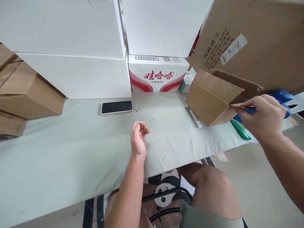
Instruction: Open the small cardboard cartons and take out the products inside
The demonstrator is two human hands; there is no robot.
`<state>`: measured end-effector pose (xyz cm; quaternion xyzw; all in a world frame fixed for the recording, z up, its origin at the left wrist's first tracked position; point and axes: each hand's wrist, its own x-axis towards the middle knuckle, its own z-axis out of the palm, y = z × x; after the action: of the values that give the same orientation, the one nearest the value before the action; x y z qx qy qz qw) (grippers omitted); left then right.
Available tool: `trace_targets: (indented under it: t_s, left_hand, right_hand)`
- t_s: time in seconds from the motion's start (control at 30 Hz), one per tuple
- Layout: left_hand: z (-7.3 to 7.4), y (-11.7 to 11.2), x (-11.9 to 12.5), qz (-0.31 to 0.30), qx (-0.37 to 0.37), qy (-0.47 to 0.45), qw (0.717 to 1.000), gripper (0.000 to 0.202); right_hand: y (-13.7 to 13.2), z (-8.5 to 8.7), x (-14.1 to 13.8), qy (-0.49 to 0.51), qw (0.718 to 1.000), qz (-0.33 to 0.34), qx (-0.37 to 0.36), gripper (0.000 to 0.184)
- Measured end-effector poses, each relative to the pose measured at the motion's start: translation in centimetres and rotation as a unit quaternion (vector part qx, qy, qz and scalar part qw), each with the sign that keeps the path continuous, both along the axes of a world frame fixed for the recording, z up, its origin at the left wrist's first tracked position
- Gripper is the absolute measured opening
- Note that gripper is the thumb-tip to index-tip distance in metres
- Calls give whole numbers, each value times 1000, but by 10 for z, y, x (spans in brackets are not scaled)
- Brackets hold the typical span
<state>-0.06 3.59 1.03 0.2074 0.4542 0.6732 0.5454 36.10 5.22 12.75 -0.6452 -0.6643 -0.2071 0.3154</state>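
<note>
My left hand (139, 137) rested at 12 o'clock over the pale green surface (71, 142), fingers loosely curled, holding nothing. At 2 o'clock a shiny green thing (240, 130) lay near the cloth's edge. Beyond it, my right hand (263, 118) had its fingers closed on a flap at the near right corner of the open cardboard box (206, 99), which stood askew at 1 o'clock. Its inside was in shadow, so I couldn't tell what it held. A thin white strip (195, 117) lay beside its base, and something blue (283, 96), blurred, showed behind my knuckles. At 11 o'clock a phone (117, 107) lay flat, screen dark.

Further off, brown cartons (45, 95) were stacked at 10 o'clock. At 12 o'clock stood a white carton (158, 74) bearing red "娃哈哈", smaller "饮用纯净水" beneath, and a barcode and QR code on top. A small white-and-teal box (186, 83) sat just to its right. At 1 o'clock rose a large brown carton (266, 41) with slanting Chinese print and a white label (234, 49), its barcode visible, its handwriting unclear to me.
</note>
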Motion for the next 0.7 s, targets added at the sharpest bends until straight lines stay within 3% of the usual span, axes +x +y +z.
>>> trace_targets:
  t_s: [0.2,0.37,0.5,0.6,0.7]
  left_hand:
    - [0,0,1,-10,1,6,1000,35]
    - [-1,1,2,-15,-4,11,1000,33]
    - [-1,1,5,-17,-16,9,1000,36]
    - [-2,2,6,-16,-28,8,999,37]
    - [-4,3,6,-19,-36,11,999,37]
  right_hand:
    - [54,-13,-9,24,990,-61,-124,23]
    - [83,-20,-26,17,977,-114,-180,28]
    - [104,-21,-36,14,971,-134,-199,25]
    - [123,-17,-38,13,973,-147,-175,14]
    - [145,-12,-37,26,981,-134,-138,21]
